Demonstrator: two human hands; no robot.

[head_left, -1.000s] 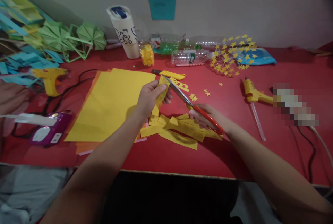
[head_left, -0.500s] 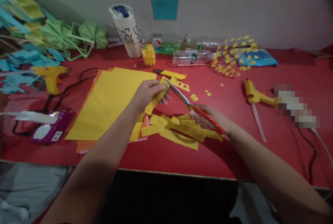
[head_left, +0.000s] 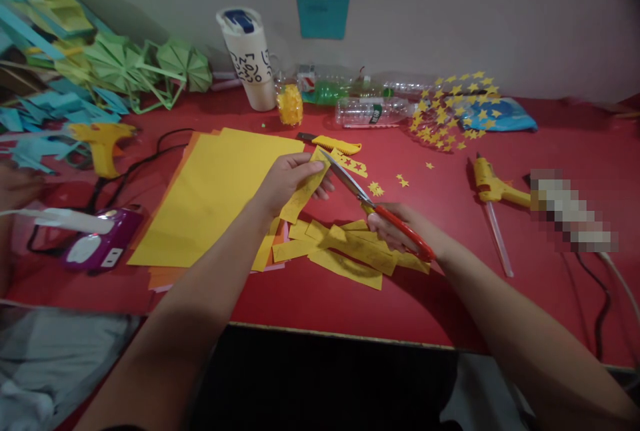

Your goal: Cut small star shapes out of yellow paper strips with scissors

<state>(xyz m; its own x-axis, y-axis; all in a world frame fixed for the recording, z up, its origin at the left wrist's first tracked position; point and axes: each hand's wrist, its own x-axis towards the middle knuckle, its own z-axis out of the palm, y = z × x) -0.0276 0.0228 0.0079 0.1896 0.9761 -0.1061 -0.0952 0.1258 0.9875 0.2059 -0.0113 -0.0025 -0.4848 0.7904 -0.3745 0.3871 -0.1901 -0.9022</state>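
My left hand (head_left: 290, 181) pinches a strip of yellow paper (head_left: 301, 196) between thumb and fingers. In my right hand (head_left: 395, 224) are red-handled scissors (head_left: 407, 234), their blade tips at the top end of that strip. Below both hands lies a loose pile of yellow paper strips (head_left: 345, 274). A strip with star-shaped holes (head_left: 356, 165) rests just beyond the scissors, beside a yellow utility knife (head_left: 337, 145). Several small cut-out stars (head_left: 376, 189) lie to the right of the blades.
Yellow sheets (head_left: 200, 191) lie over orange and pink ones at left. Glue guns (head_left: 103, 144) lie on both sides, near a purple power socket (head_left: 100, 244). A white tumbler (head_left: 253, 71), plastic bottles (head_left: 373, 112) and a star-covered piece (head_left: 453, 114) line the back. Another person's hand (head_left: 20, 184) shows far left.
The view has shifted slightly, so most things sit a little further right. Another person's hand has come into sight at the far left. My hands keep nearly the same pose with strip and scissors.
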